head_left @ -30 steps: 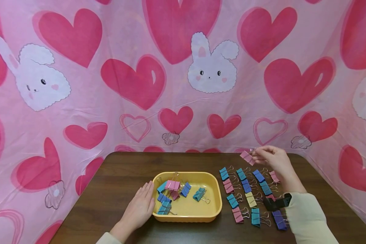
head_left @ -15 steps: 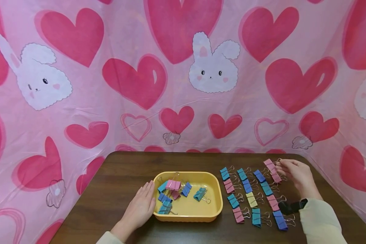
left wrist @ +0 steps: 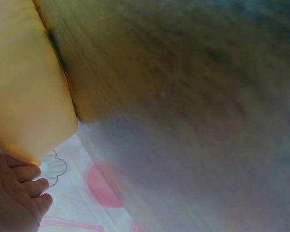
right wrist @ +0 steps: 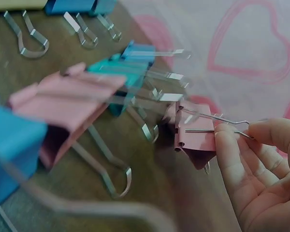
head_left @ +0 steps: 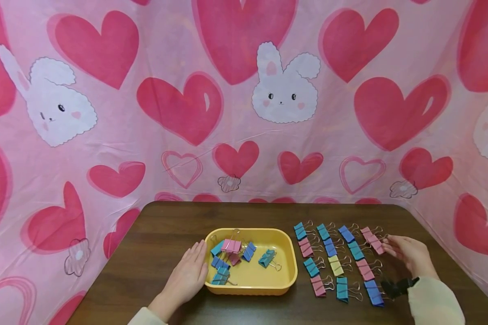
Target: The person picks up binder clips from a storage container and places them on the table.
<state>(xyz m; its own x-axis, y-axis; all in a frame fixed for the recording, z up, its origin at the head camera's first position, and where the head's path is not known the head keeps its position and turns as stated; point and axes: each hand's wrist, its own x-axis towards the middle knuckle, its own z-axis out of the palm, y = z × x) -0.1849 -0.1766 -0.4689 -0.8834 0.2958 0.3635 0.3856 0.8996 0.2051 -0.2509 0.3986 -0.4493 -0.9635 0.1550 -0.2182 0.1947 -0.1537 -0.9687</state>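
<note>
My right hand (head_left: 410, 253) pinches a pink binder clip (head_left: 376, 245) by its wire handle at the right column's far end. In the right wrist view, thumb and fingertips (right wrist: 225, 137) close on that handle, with the pink body (right wrist: 199, 135) pointing left. Another pink binder clip (head_left: 365, 233) lies just beyond it. My left hand (head_left: 187, 270) rests with straight fingers along the left wall of the yellow tray (head_left: 268, 291). The left wrist view shows those fingers against the tray's side (left wrist: 34, 87). Inside the tray lie several blue, teal and pink binder clips.
Several binder clips stand in columns right of the tray, among them a yellow clip (head_left: 335, 266), a teal clip (head_left: 342, 289) and a blue clip (head_left: 373, 293). The dark wooden table (head_left: 179, 219) ends at a pink patterned cloth (head_left: 236, 194) behind.
My right hand has carried the pink binder clip rightward and down toward me, from the table's back edge to the near side of the other pink clip. The left hand has stayed put.
</note>
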